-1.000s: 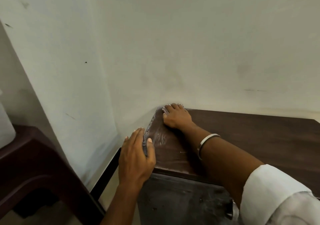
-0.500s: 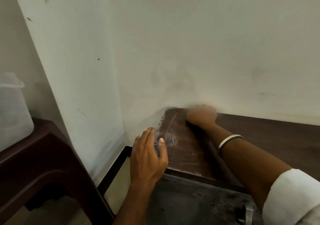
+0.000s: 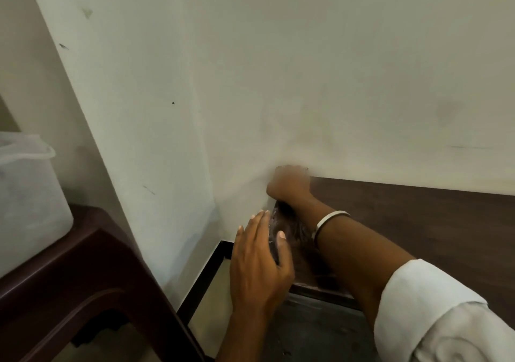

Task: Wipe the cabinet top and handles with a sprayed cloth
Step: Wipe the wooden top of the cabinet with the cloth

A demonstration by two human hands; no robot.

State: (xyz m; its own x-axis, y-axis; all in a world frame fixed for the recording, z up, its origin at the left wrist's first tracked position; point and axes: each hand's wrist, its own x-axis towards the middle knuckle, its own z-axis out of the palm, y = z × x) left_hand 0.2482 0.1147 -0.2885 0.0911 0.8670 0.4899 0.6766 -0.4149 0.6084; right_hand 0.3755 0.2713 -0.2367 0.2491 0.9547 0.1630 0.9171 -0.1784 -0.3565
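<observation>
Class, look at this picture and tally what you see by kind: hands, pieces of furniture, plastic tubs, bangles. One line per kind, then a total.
Hands: 2, the left hand and the right hand
Furniture: 2, the cabinet and the side table
Plastic tubs: 1, the tub
Bangles: 1, the bangle
Total: 6

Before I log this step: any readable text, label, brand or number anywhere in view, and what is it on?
None readable in the head view.
Translucent white plastic container: no label visible.
Dark brown wooden cabinet top: no print.
Off-white wall: only scuffs and specks.
Silver bangle: plain as far as visible.
</observation>
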